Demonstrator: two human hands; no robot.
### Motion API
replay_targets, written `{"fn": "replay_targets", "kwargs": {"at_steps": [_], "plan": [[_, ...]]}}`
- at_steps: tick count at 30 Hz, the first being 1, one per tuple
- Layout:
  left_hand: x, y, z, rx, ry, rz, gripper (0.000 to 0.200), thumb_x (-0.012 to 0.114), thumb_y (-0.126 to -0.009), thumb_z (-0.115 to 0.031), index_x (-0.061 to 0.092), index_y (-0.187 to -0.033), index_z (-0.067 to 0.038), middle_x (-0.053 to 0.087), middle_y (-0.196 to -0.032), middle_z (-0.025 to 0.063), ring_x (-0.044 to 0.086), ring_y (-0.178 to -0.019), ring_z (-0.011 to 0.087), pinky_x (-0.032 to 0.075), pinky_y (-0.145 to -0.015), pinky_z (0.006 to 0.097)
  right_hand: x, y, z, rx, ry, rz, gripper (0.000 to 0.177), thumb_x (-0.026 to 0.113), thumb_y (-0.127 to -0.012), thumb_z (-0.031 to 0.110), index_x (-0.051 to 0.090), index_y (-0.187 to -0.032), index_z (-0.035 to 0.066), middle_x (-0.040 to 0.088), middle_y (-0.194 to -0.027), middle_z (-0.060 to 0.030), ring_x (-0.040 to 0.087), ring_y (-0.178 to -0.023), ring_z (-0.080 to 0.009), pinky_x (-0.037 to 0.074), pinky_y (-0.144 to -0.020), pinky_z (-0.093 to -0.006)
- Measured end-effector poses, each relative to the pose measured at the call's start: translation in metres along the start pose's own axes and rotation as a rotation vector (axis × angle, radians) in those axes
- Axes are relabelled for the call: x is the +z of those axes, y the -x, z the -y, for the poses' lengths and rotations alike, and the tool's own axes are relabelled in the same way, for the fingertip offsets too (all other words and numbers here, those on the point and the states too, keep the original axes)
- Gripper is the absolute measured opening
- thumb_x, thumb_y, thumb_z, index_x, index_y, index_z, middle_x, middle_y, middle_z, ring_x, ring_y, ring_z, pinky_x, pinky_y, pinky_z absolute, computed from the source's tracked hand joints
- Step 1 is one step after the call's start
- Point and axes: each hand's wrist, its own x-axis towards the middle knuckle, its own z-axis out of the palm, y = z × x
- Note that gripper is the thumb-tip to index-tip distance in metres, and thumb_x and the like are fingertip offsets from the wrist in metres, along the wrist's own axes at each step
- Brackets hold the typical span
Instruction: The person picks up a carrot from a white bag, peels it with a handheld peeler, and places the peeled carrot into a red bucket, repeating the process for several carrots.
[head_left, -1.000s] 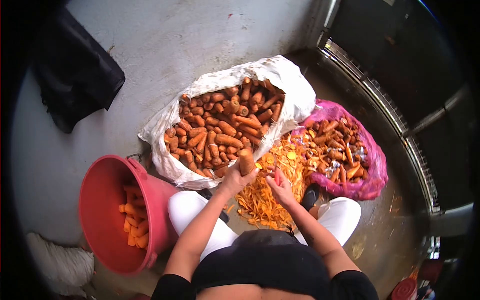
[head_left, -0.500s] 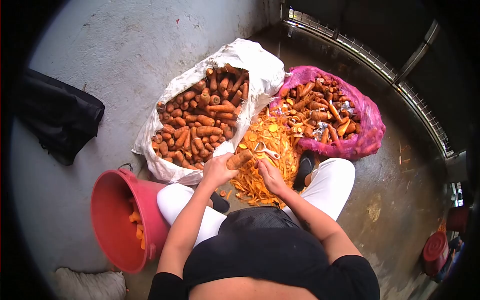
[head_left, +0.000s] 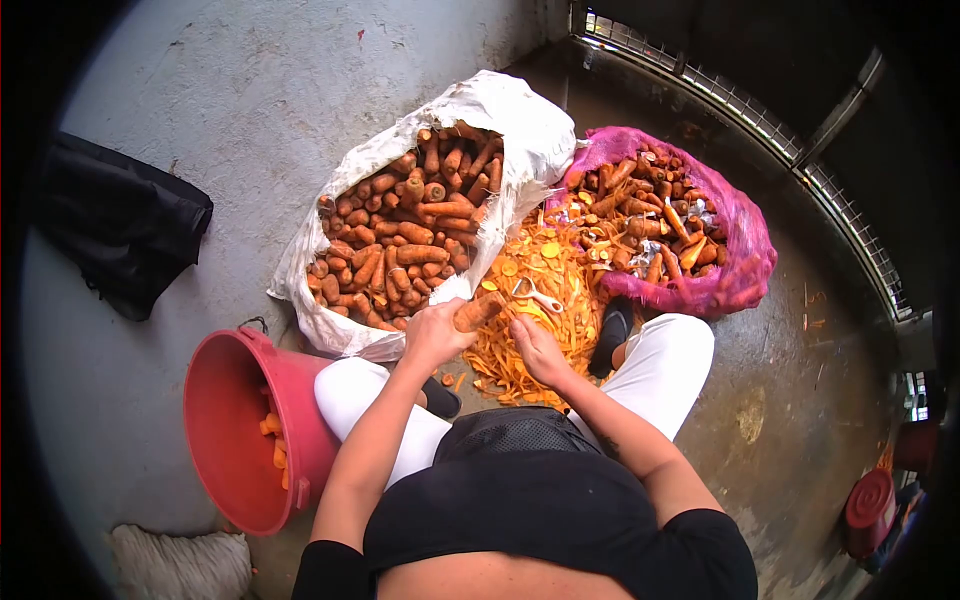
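Observation:
My left hand [head_left: 436,336] is wrapped around an unpeeled carrot [head_left: 480,312], its tip angled up and to the right. Just to the right is my right hand [head_left: 540,352], fingers curled together; whatever is in them, if anything, is too small to make out. Beyond both hands spreads a heap of orange peelings [head_left: 530,370]. On that heap lies a white-handled peeler [head_left: 538,294], apart from my fingers. A white sack [head_left: 535,130] full of unpeeled carrots [head_left: 415,235] opens toward me at the upper left of my hands.
A pink mesh sack [head_left: 745,255] at the right holds carrots and scraps. The red bucket [head_left: 318,420] beside my left knee lies tilted, with peeled carrot pieces [head_left: 275,440] inside. A black cloth [head_left: 130,220] is at the wall [head_left: 240,110]. A red lidded container [head_left: 870,505] stands far right.
The view has shifted slightly. My left hand still grips the same carrot, and both hands keep nearly the same positions.

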Motion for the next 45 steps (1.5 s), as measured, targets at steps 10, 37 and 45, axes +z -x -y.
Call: {"fn": "replay_targets", "kwargs": {"at_steps": [10, 37, 45], "plan": [[0.003, 0.003, 0.007, 0.077, -0.068, -0.052, 0.042, 0.073, -0.062, -0.031, 0.065, -0.099, -0.011, 0.067, -0.082, 0.0134, 0.065, -0.078, 0.031, 0.051, -0.07, 0.0417, 0.0, 0.001, 0.003, -0.009, 0.04, 0.019, 0.039, 0.033, -0.101, 0.04, 0.048, -0.1, 0.003, 0.059, -0.082, -0.0195, 0.058, -0.08, -0.039, 0.044, -0.07, -0.0431], [0.013, -0.005, 0.052, -0.095, 0.128, 0.36, 0.07, 0.07, -0.058, -0.039, 0.062, -0.118, -0.005, 0.067, -0.096, 0.0225, 0.065, -0.092, 0.0327, 0.051, -0.083, 0.0387, 0.015, -0.018, -0.032, 0.018, 0.216, 0.227, 0.04, 0.032, -0.1, 0.041, 0.048, -0.109, 0.006, 0.058, -0.083, -0.0225, 0.057, -0.083, -0.0422, 0.043, -0.07, -0.0469], [0.017, -0.02, 0.076, -0.12, 0.231, 0.42, 0.063, 0.072, -0.056, -0.036, 0.065, -0.111, -0.006, 0.068, -0.097, 0.0187, 0.065, -0.089, 0.0298, 0.05, -0.079, 0.0375, 0.025, -0.036, -0.043, -0.002, 0.214, 0.264, 0.034, 0.033, -0.1, 0.037, 0.046, -0.107, 0.006, 0.055, -0.078, -0.0212, 0.056, -0.078, -0.0424, 0.042, -0.067, -0.0466]]}}
